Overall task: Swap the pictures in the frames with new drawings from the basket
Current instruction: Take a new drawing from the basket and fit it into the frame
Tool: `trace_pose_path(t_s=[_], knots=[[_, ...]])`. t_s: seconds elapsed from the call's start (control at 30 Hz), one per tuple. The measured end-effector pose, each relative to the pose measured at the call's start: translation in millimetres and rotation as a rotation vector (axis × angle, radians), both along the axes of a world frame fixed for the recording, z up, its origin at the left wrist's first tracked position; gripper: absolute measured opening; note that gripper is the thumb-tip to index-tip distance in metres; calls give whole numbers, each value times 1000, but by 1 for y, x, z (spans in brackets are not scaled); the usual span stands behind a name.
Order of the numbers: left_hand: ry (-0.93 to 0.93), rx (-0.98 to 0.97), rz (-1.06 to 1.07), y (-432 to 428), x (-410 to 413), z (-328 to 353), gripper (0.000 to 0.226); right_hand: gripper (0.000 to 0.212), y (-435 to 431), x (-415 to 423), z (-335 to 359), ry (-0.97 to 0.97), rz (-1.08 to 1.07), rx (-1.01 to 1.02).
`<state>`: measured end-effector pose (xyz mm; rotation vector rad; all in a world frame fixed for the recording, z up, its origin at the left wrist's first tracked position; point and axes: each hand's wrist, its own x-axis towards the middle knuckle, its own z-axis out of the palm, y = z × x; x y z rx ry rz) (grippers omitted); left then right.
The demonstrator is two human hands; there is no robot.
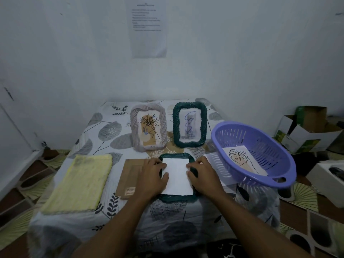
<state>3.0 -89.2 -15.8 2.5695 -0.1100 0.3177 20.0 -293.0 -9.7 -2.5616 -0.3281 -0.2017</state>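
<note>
Hands (177,175) flat on paper (177,176)

My left hand (151,175) and right hand (202,175) are both bare: no gloves, no rings, no watch, no bracelet at either wrist. The forearms are bare too, with no sleeve or cuff anywhere along the length that shows; they enter from about seven o'clock and five o'clock at the bottom edge. The forearms are slim and widen toward the lower edge. The fingers (160,165) look fairly long, with knuckles plainly marked across the backs of the hands. My nails are too dim and small to describe. I can see no marks or tattoos in this dim light.
</note>
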Motion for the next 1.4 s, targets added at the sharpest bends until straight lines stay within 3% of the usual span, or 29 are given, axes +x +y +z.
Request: trace_pose_path(t_s=[0.37,0.97,1.13,1.2,1.3,1.4], knots=[[-33,-91,10,3,1,-6,43,28,-1,2,-8,-99,-66,68],[19,-128,9,3,-1,-1,46,30,-2,3,-9,-55,-72,146],[-90,-279,49,6,-2,27,28,28,-2,2,-9,-65,-76,204],[-103,-229,135,15,-3,34,32,26,-2,2,-8,-66,-76,218],[61,23,346,35,-4,26,47,26,-2,2,-8,-64,-78,221],[186,66,472,45,-11,16,61,26,-2,1,-7,-57,-87,212]])
